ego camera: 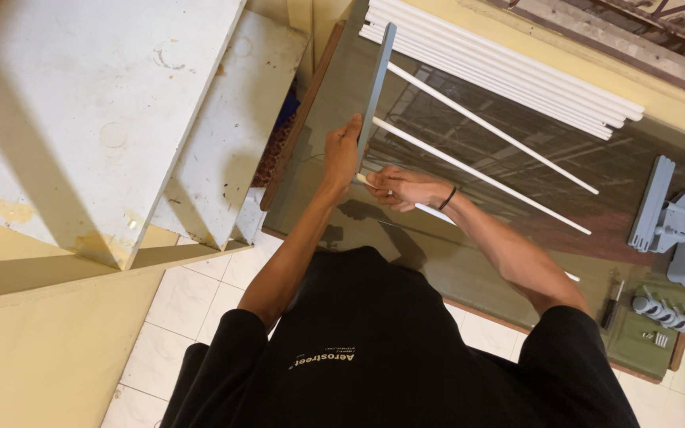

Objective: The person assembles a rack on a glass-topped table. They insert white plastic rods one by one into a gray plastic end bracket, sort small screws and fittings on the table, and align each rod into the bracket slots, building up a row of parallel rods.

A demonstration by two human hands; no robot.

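The rods are showing white and the bar grey-blue. The table is looking olive-brown, the floor tiles white.

Rods lie at the table's far edge — plastic brackets on its right end.

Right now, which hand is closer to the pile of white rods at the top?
Left. The left hand grips the grey bar that reaches the white rods; the right hand sits lower.

Person wears a black short-sleeved t-shirt with small white lettering; thin black band on right wrist.
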